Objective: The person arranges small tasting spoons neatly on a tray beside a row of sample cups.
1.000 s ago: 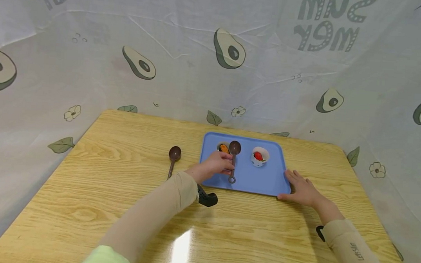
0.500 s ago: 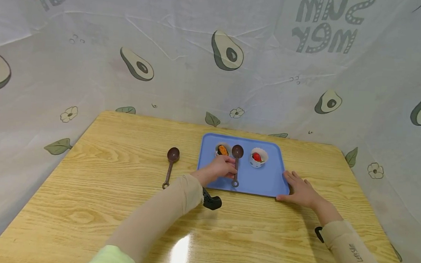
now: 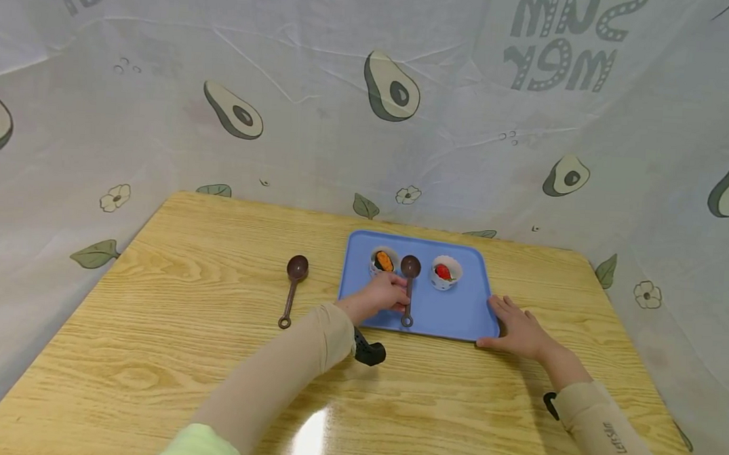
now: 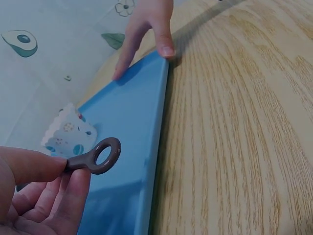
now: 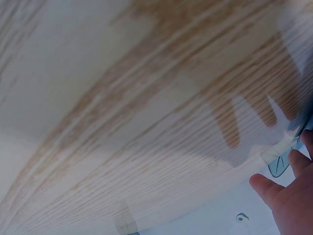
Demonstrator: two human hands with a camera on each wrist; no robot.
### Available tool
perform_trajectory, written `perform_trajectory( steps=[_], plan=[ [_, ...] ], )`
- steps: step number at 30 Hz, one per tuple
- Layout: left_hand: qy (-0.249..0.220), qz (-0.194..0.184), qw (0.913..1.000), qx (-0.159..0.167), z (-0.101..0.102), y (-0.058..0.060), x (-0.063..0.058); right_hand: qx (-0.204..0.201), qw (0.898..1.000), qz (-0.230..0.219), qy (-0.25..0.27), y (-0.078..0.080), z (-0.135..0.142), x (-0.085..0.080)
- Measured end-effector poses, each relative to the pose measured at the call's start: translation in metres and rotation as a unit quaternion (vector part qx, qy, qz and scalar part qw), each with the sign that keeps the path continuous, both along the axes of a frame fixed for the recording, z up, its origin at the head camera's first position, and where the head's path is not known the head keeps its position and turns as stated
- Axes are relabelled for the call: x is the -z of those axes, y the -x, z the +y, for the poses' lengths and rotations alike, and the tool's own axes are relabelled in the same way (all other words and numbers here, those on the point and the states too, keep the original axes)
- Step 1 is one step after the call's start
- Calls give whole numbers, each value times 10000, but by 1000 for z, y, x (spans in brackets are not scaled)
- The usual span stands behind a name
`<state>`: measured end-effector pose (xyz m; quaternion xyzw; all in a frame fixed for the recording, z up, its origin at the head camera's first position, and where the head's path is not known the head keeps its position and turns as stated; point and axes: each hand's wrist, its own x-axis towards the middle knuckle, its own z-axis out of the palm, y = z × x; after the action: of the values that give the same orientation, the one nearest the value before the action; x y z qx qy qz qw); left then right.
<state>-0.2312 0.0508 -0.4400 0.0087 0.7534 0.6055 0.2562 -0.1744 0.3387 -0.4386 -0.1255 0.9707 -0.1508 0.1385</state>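
Note:
My left hand [image 3: 381, 293] pinches the handle of a brown spoon [image 3: 409, 284] between thumb and fingers, above the blue tray [image 3: 452, 319]. In the left wrist view the ring end of the spoon's handle [image 4: 106, 155] sticks out past the fingertips. Just beyond that hand, a small cup [image 3: 375, 255] on the tray holds an orange-topped sushi piece [image 3: 384, 261]. Right of the spoon stands a patterned white cup [image 3: 446, 280] with a red item [image 3: 442, 271] inside. My right hand [image 3: 521, 333] rests at the tray's front right corner, fingers spread along its edge.
A second brown spoon [image 3: 292, 289] lies on the wooden table [image 3: 215, 282] left of the tray. Behind the table hangs a white cloth [image 3: 319, 137] printed with avocados.
The left hand, gripping the spoon, has shifted slightly right and toward me over the tray. The right hand stays at the tray's corner; the view has drifted a little.

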Motion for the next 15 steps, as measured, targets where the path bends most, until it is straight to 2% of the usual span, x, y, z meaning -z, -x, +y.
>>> perform_trajectory(
  steps=[1, 2, 4, 5, 7, 11, 12, 13, 15],
  plan=[
    [-80, 34, 10000, 0, 4, 11, 21, 14, 10000, -10, 9, 0, 0, 0],
    [-215, 84, 9997, 12, 9, 29, 53, 13, 10000, -11, 28, 0, 0, 1],
    [-406, 135, 9991, 7, 16, 51, 95, 14, 10000, 3, 46, 0, 1, 2],
    [-479, 94, 9988, 2, 20, 60, 111, 26, 10000, -1, 48, 0, 1, 2],
    [-446, 68, 9990, -11, 21, 59, 112, 19, 10000, 26, 59, 1, 1, 3],
    [-337, 104, 9994, 23, 19, 48, 96, 46, 10000, -2, 43, 0, 2, 4],
    [-318, 75, 9995, 32, 19, 48, 97, 43, 10000, -6, 47, 0, 2, 5],
    [-408, 19, 9992, 52, 22, 59, 114, 60, 10000, -22, 45, 0, 2, 5],
    [-488, 52, 9988, 64, 25, 72, 137, 73, 10000, -28, 61, 0, 1, 4]
  ],
)
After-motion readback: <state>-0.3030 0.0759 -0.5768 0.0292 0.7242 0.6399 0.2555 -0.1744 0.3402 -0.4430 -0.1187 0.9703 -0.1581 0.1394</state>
